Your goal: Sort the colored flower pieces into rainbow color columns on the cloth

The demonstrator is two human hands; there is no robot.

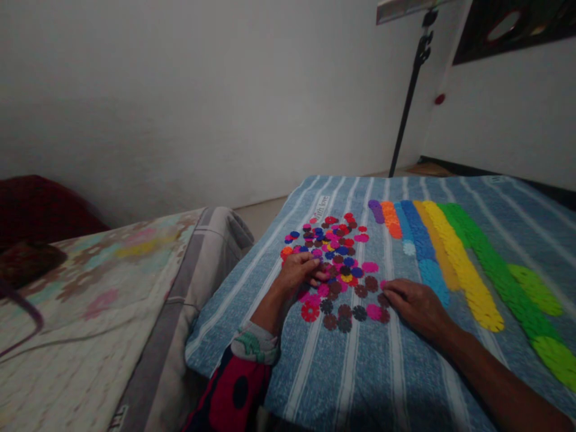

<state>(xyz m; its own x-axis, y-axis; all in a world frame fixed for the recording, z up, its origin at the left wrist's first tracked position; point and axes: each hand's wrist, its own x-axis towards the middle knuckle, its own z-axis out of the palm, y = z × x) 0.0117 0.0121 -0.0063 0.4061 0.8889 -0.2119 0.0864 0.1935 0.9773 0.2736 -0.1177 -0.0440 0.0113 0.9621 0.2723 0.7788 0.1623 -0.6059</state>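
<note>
Fingertips [320, 276] of the left hand [299, 270] are curled down into the near-left side of the loose pile of flower-shaped discs [335, 264]. They press on pink and dark pieces; whether one is pinched cannot be told. Fingers [390, 289] of the right hand [416, 303] lie loosely extended and nearly flat, holding nothing, their tips touching the pile's near-right fringe.

The pile sits on the striped blue cloth [360, 378], left of its middle. To its right, well apart from the left hand, discs lie sorted in colour bands: purple row [375, 211], orange row [391, 221], blue row [420, 249], yellow row [465, 273] and green row [488, 261]. The right hand rests just beside the near end of the blue row. Bare cloth lies open between the pile and the near edge. The cloth's left edge drops off near the left wrist, beside a floral-printed surface [112, 282].

Both palms face down. The left forearm comes in from below in a patterned sleeve [254, 345], and the bare right forearm comes in from the lower right.
</note>
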